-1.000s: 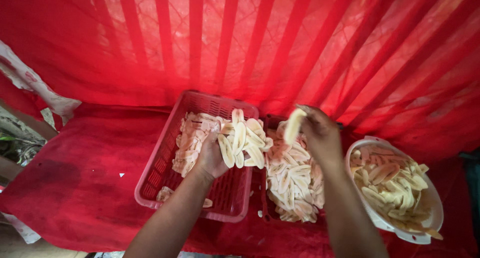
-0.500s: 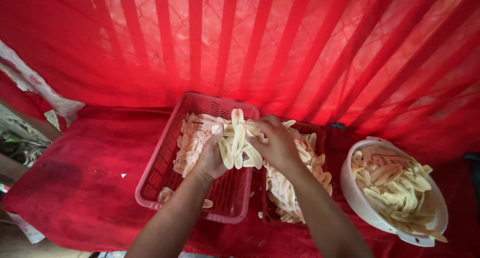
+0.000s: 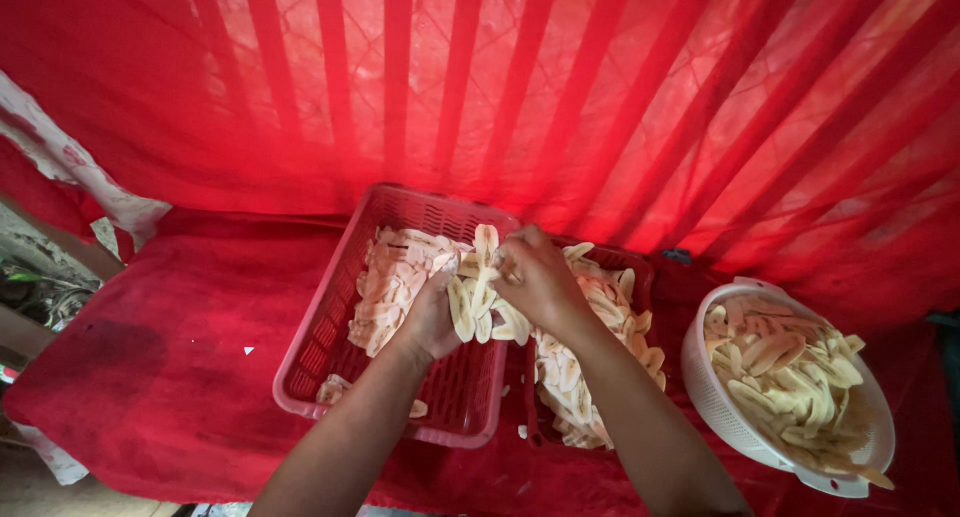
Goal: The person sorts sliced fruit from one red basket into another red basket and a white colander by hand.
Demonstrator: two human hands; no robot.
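The left hand (image 3: 432,317) holds a fanned bunch of pale slices (image 3: 478,297) in a closed grip; the right hand (image 3: 535,277) pinches its top, seemingly arranging the slices. Below the grip sits the pink basket (image 3: 320,377), part empty; right, a darker basket (image 3: 640,277) and the white colander (image 3: 715,397), both full.

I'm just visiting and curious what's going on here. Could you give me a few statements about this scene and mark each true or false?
1. The left hand holds a fan of pale banana slices. True.
2. The right hand rests in the white colander. False: it is at the slices held by the left hand.
3. The pink basket is empty. False: slices lie in it.
4. A red cloth covers the table. True.
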